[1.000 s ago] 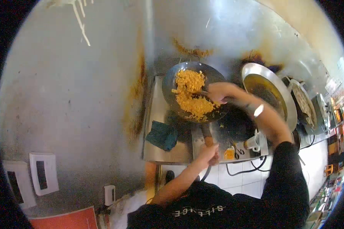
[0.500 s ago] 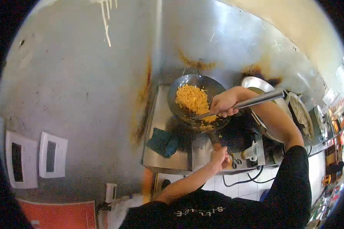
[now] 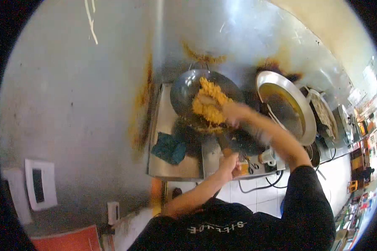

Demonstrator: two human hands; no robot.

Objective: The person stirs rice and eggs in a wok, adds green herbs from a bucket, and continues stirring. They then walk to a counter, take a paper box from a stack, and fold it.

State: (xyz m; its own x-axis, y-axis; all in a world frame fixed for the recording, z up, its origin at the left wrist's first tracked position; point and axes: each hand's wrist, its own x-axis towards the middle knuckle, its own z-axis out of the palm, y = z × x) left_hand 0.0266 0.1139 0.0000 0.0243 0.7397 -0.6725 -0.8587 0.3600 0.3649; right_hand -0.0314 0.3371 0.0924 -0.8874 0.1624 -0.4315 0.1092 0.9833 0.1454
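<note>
My left hand [image 3: 229, 165] is wrapped round the handle [image 3: 224, 146] of a dark wok [image 3: 181, 94] on the stove. Inside the wok lies crumbly orange-yellow food [image 3: 208, 112] that looks like fried rice, heaped towards the middle and right. Over the wok's right side, my right hand [image 3: 235, 113] is closed on a spatula [image 3: 207, 99], whose blade is down among the food. Motion smears that hand and the tool, and the long metal handle barely shows.
A blue-green cloth [image 3: 169, 149] lies on the steel counter [image 3: 171, 169] left of the wok handle. Scissors [image 3: 252, 168] and a white cup [image 3: 268, 157] stand near the front edge. A wide metal pan [image 3: 309, 121] with brownish liquid sits to the right, beside another pan [image 3: 326, 113]. A steel wall [image 3: 100, 104] rises behind.
My right hand has swung the spatula's blade up into the food, and its raised handle has dropped from view. The food has shifted into a heap. My left hand keeps its grip; the view has shifted.
</note>
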